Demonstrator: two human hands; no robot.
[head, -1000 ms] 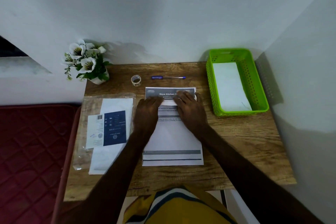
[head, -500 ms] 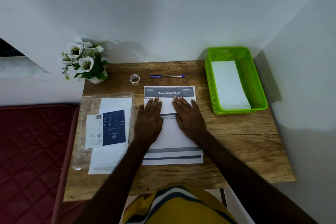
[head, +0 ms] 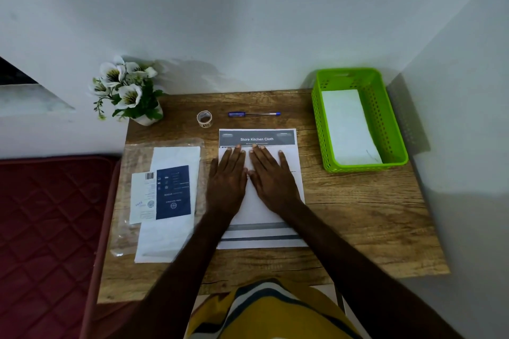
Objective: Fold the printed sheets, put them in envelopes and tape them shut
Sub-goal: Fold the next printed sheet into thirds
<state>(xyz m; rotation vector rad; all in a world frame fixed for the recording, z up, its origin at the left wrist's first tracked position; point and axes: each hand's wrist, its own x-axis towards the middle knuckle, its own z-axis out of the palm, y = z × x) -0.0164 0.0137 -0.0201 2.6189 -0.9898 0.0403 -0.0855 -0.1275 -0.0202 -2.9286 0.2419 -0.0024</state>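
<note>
A stack of printed sheets point(head: 259, 231) headed "Store Kitchen Cloth" lies in the middle of the wooden table point(head: 358, 223). The top sheet is folded up from the near end, its white back showing. My left hand point(head: 227, 181) and my right hand point(head: 271, 180) lie flat side by side on that folded part, fingers stretched toward the dark header band. A pack of white envelopes point(head: 165, 201) in clear plastic, with a blue label, lies at the left. A small roll of tape point(head: 204, 118) stands behind the sheets.
A blue pen point(head: 253, 114) lies near the back edge. A green plastic basket point(head: 358, 118) at the back right holds a white envelope point(head: 348, 126). A pot of white flowers point(head: 129, 91) stands at the back left corner. A red mattress point(head: 49, 228) adjoins the table's left side.
The folded edge of the top sheet has been brought up under the header band. Both hands went from pinching that edge to lying flat on the fold, slightly nearer me.
</note>
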